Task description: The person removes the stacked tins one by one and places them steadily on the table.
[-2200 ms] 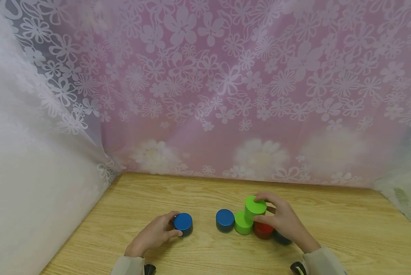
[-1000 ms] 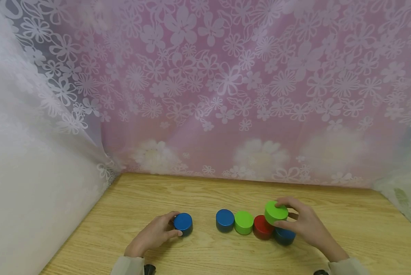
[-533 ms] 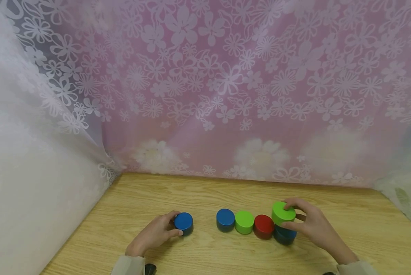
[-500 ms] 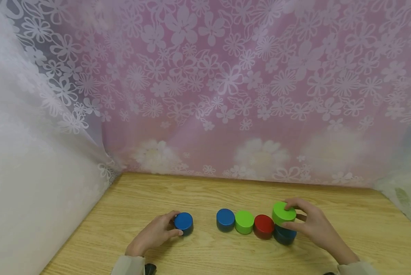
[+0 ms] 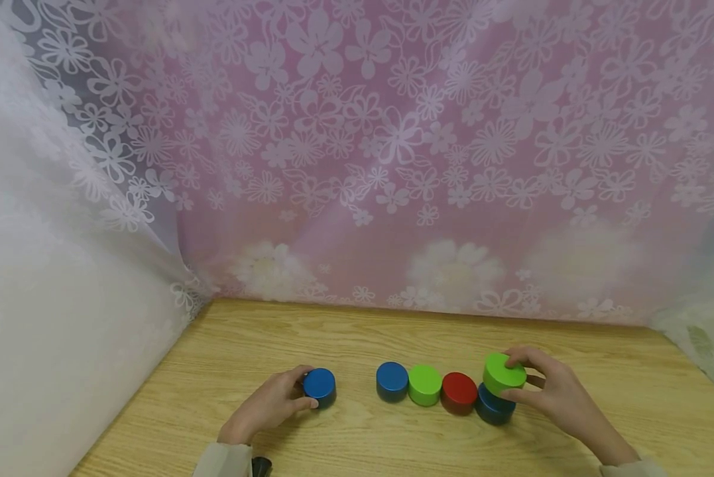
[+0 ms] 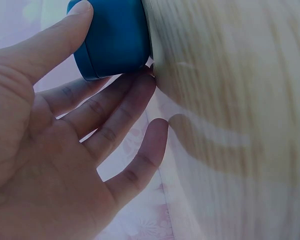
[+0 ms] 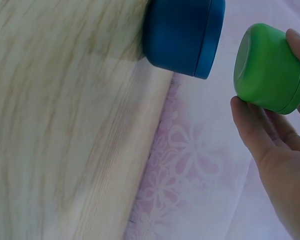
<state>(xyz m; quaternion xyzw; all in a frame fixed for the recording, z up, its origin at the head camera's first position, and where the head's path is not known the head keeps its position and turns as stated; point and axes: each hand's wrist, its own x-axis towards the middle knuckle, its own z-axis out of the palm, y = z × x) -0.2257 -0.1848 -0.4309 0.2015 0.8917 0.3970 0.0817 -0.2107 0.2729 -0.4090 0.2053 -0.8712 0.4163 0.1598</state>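
My right hand (image 5: 556,391) grips a green round lidded tin (image 5: 503,372) between thumb and fingers, raised over the right end of a row of tins. Below it stands a blue tin (image 5: 495,407); in the right wrist view a gap separates the held green tin (image 7: 270,67) from this blue tin (image 7: 182,37). Farther left in the row are a red tin (image 5: 459,393), a second green tin (image 5: 425,384) and another blue tin (image 5: 391,381). Apart from them at left, my left hand (image 5: 273,401) holds a blue tin (image 5: 319,387) upright on the table, thumb at its lid edge.
The wood-grain table (image 5: 345,440) ends at the back against a pink flowered curtain (image 5: 357,165). A pale cloth (image 5: 64,318) hangs along the left side, and more cloth (image 5: 699,344) hangs at the right.
My right hand has carried the green tin rightward, from above the other green tin and past the red one to over the blue tin at the row's end. My left hand stays put.
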